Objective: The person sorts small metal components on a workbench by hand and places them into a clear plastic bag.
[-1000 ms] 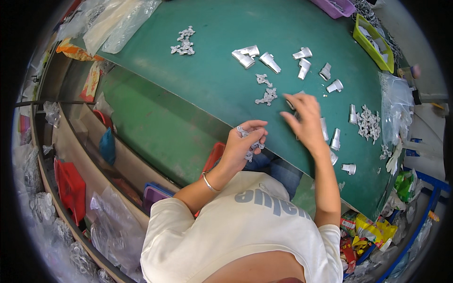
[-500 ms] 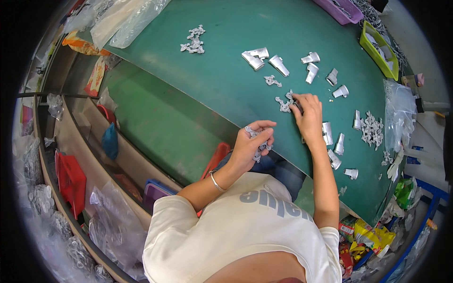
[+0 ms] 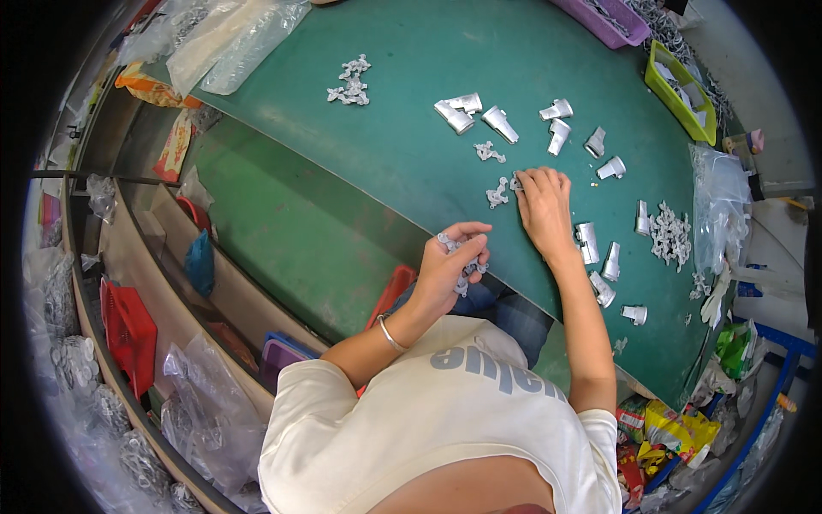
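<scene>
My left hand (image 3: 456,267), near the table's front edge, is closed around several small grey metal brackets (image 3: 465,268) with branching arms. Over the green tabletop my right hand (image 3: 544,206) bends its fingers down onto one such bracket (image 3: 516,182), mostly hidden beneath the fingertips. Just left of it lies another loose bracket (image 3: 497,194), and a further bracket (image 3: 490,152) rests a little beyond. Silvery tapered metal sleeves (image 3: 515,124) are scattered past the right hand. More of these metal sleeves (image 3: 587,243) lie beside my right forearm.
One cluster of brackets (image 3: 349,81) sits at the far left of the green table (image 3: 385,137), and a bracket pile (image 3: 670,236) at the right. Purple (image 3: 612,21) and lime-green baskets (image 3: 681,92) stand at the far right. Clear plastic bags (image 3: 257,47) lie at the far left corner.
My right hand's fingers have turned further down over the brackets. One bracket now lies apart from the one under the fingertips. My left hand keeps its handful; the whole view has shifted slightly.
</scene>
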`<action>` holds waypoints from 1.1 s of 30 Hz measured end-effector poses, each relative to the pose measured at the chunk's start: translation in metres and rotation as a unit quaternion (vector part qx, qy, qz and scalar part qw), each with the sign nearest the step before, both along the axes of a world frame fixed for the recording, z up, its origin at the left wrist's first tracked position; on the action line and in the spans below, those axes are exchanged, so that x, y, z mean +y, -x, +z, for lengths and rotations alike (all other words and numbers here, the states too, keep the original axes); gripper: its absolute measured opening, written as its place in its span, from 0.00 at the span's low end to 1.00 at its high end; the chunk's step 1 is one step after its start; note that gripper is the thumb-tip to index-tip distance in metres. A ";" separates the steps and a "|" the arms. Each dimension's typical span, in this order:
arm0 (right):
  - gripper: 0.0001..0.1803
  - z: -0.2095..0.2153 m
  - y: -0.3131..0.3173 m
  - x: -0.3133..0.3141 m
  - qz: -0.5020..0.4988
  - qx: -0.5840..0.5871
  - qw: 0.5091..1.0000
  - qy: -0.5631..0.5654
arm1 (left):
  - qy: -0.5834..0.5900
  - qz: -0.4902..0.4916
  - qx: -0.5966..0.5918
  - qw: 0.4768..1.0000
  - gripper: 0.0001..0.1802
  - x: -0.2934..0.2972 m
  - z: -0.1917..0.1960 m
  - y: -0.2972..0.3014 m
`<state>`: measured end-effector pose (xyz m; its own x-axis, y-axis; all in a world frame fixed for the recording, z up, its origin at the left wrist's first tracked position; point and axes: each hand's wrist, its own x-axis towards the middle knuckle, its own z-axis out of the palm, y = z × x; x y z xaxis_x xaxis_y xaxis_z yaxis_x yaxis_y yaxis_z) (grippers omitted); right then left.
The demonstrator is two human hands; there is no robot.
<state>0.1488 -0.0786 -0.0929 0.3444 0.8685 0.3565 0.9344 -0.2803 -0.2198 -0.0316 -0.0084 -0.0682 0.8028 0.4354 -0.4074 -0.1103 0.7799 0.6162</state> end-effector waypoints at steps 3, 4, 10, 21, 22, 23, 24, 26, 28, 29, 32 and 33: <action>0.13 0.002 0.004 0.003 -0.051 0.123 0.982 -0.131 | 0.000 0.005 0.000 1.000 0.10 0.000 0.001 0.001; 0.12 0.007 0.008 0.004 -0.072 0.318 0.929 -0.173 | 0.000 0.009 -0.002 1.000 0.11 0.000 0.002 0.001; 0.13 0.047 0.037 -0.013 -0.005 0.860 0.473 -0.192 | -0.058 0.023 -0.037 0.997 0.17 0.007 0.014 -0.004; 0.13 0.081 0.066 -0.034 -0.048 0.744 0.652 -0.140 | -0.157 -0.046 -0.045 0.985 0.13 0.015 0.027 -0.003; 0.13 0.083 0.068 -0.034 -0.049 0.727 0.670 -0.141 | -0.152 -0.046 -0.045 0.986 0.12 0.015 0.027 -0.003; 0.13 0.086 0.070 -0.034 -0.050 0.710 0.688 -0.143 | -0.147 -0.045 -0.045 0.987 0.11 0.014 0.027 -0.003; 0.14 0.090 0.071 -0.036 -0.046 0.702 0.696 -0.141 | -0.132 -0.038 -0.046 0.989 0.11 0.014 0.028 -0.004; 0.15 0.095 0.075 -0.039 -0.036 0.688 0.712 -0.136 | -0.103 -0.020 -0.045 0.994 0.11 0.012 0.029 -0.004; 0.15 0.094 0.075 -0.042 -0.034 0.676 0.722 -0.141 | -0.104 -0.017 -0.046 0.993 0.11 0.012 0.029 -0.004; 0.15 0.094 0.076 -0.043 -0.033 0.670 0.727 -0.144 | -0.104 -0.016 -0.047 0.993 0.11 0.011 0.029 -0.004; 0.13 0.099 0.081 -0.043 -0.048 0.615 0.773 -0.148 | -0.094 -0.020 -0.058 0.994 0.11 0.010 0.029 -0.005; 0.12 0.098 0.084 -0.043 -0.063 0.558 0.812 -0.155 | -0.087 -0.021 -0.062 0.994 0.11 0.010 0.030 -0.005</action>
